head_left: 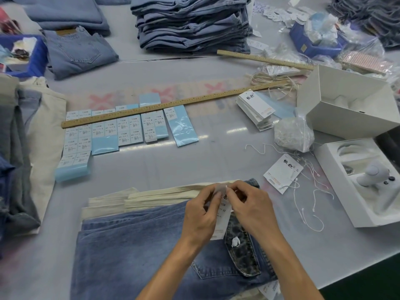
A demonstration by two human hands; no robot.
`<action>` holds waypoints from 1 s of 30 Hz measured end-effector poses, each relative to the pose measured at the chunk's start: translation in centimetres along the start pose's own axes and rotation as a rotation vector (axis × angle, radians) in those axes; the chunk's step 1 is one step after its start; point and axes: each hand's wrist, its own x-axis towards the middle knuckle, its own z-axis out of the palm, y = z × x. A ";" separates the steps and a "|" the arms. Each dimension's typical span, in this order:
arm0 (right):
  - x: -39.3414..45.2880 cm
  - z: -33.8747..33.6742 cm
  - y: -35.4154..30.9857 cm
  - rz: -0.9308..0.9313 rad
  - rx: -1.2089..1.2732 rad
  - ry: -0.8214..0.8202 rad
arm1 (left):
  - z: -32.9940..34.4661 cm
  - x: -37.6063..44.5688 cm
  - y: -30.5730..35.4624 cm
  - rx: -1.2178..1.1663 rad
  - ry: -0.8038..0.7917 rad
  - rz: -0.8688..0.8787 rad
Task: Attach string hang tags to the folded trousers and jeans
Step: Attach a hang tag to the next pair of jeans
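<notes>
Folded blue jeans (134,245) lie at the near edge of the table, on top of cream trousers (155,195). Over the jeans' waistband a white hang tag (223,215) with black print is held upright between both hands. My left hand (201,213) pinches the tag's left top corner. My right hand (251,208) pinches something small at the tag's top, where a white string end shows. A second hang tag (282,172) lies flat to the right among loose white strings (311,204).
Sheets of size stickers (112,131) lie under a long wooden ruler (164,105). A pile of hang tags (256,108), a bag of strings (293,133) and open white boxes (346,109) sit right. Stacked jeans (192,24) stand at the back, more garments (19,137) left.
</notes>
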 end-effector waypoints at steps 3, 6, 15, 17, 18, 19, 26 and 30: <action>0.2 -0.1 0.4 0.014 -0.001 0.000 | -0.3 -0.1 0.3 -0.030 -0.028 -0.003; 0.2 -0.2 0.6 -0.042 -0.052 -0.048 | -0.7 -0.3 0.5 -0.124 -0.071 -0.037; 0.1 -0.4 0.3 -0.140 -0.114 -0.121 | -1.6 0.2 -0.2 -0.135 -0.022 -0.122; 0.1 -0.4 0.0 -0.134 -0.101 -0.121 | -1.6 0.2 -0.3 -0.150 -0.031 -0.123; 0.2 -0.4 -0.1 -0.128 -0.096 -0.122 | -1.6 0.2 -0.4 -0.155 -0.032 -0.123; 0.2 -0.4 -0.2 -0.122 -0.090 -0.119 | -1.6 0.2 -0.3 -0.157 -0.033 -0.124; 0.5 -0.5 0.0 -0.124 -0.173 -0.161 | -1.9 0.6 0.1 -0.160 -0.070 -0.111; 0.7 -0.7 -0.1 -0.132 -0.167 -0.163 | -1.8 0.8 0.1 -0.133 -0.067 -0.118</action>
